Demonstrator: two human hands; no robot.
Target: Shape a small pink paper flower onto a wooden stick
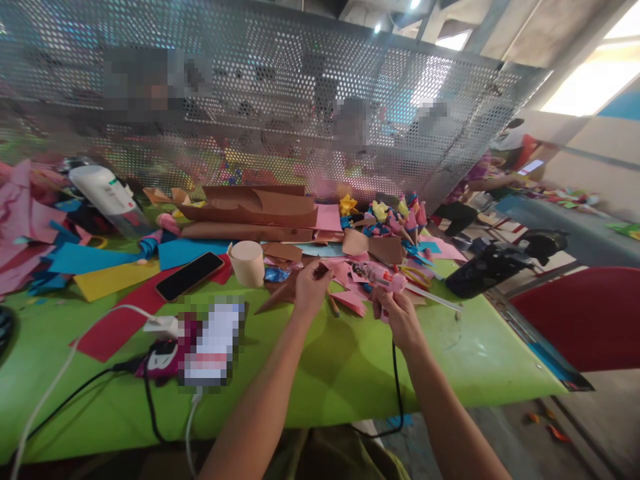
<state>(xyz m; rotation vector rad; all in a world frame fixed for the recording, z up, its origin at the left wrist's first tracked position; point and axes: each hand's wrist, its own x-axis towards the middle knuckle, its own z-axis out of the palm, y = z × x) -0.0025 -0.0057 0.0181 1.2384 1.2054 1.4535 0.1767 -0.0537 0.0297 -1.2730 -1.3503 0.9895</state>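
Ok so, quick tally: two hands, a left hand (312,288) and a right hand (397,312). One pink glue gun (381,275), just the one. Phones on the green worktop (345,373): two, a dark phone (190,277) and a lit phone (214,341), plus a third phone (531,167) with somebody over on the right. One bottle (103,192), one cream cylinder (249,265), one pencil (333,305), one yellow star (348,203), one purple power strip (170,353), one red chair (580,320). Paper scraps (351,301) and little cones (413,221)? Honestly lots, they overlap too much to count.
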